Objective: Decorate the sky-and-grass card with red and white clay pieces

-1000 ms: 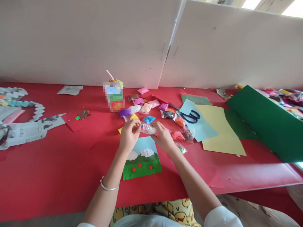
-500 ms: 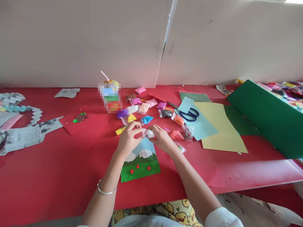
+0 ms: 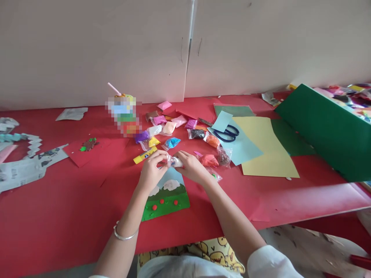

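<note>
Both hands pinch a small clear bag of white modelling clay (image 3: pixel 175 161) between them, just above the far edge of a picture card. My left hand (image 3: pixel 153 170) is closed on the bag's crumpled end. Fingers of my right hand (image 3: pixel 189 166) wrap round its fuller end. Beneath lies the picture card (image 3: pixel 166 199), with green hills, white clouds and red dots on a blue sky. A yellow glue stick (image 3: pixel 145 155) rests left of the hands, and a bag of blue clay (image 3: pixel 172 143) sits just beyond them.
Several bags of coloured clay (image 3: pixel 197 133) are spread behind the hands. Dark-handled scissors (image 3: pixel 227 134) lie on blue paper (image 3: pixel 246 148), beside a yellow sheet (image 3: pixel 263 150). A green box (image 3: pixel 321 133) stands at right. Pixelated cup (image 3: pixel 124 116), clay-decorated red card (image 3: pixel 84 154) and newspaper (image 3: pixel 23 172) are left.
The whole scene has shifted slightly left and up as the view turned. Both hands keep hold of the bag of white clay, with little change in their grip.
</note>
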{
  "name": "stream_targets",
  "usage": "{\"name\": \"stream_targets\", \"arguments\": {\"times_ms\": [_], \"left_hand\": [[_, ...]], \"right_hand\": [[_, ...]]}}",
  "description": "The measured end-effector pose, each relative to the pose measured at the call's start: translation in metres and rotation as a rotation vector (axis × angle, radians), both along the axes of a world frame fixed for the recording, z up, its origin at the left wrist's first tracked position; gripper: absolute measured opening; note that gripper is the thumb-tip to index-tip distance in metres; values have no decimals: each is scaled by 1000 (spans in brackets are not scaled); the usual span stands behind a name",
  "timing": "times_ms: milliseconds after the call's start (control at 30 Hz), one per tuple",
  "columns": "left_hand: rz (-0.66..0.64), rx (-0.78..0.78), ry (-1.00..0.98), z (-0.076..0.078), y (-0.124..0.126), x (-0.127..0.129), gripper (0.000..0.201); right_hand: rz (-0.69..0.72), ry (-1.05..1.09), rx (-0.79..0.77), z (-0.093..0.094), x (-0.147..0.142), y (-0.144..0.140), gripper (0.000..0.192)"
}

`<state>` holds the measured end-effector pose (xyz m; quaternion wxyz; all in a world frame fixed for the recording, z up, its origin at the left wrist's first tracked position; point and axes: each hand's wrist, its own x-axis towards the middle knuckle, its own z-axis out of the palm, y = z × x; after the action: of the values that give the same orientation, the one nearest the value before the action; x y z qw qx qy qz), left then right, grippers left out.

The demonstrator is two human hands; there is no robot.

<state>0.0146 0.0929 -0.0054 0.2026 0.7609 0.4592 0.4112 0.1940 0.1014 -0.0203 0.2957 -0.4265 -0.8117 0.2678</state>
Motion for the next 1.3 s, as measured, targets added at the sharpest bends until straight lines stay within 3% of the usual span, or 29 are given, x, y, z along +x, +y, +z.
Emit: {"name": "stream_targets", "arguments": {"times_ms": [233,467,667,833,1033,1300], "left_hand": [[194,3,-238,4,-17,-11,12],[386,-149,-449,-3,-64,-24,17],[286,-296,0,-3,-81,-20,19],[283,-280,143,-15,-70,-14,12],[308,-160,381,-29,-65,-10,9],[311,23,539,-20,-77,-12,11]], "right_hand": [[13,112,-30,6,-2,-2,20],[-174,134,-46,-2,14,9,18],[-254,94,-25,-7,20,14,13],[-252,57,-35,-6,20,14,14],[-227,69,-34,-3,22,13,18],[-221,14,-50,0,22,10,22]]}}
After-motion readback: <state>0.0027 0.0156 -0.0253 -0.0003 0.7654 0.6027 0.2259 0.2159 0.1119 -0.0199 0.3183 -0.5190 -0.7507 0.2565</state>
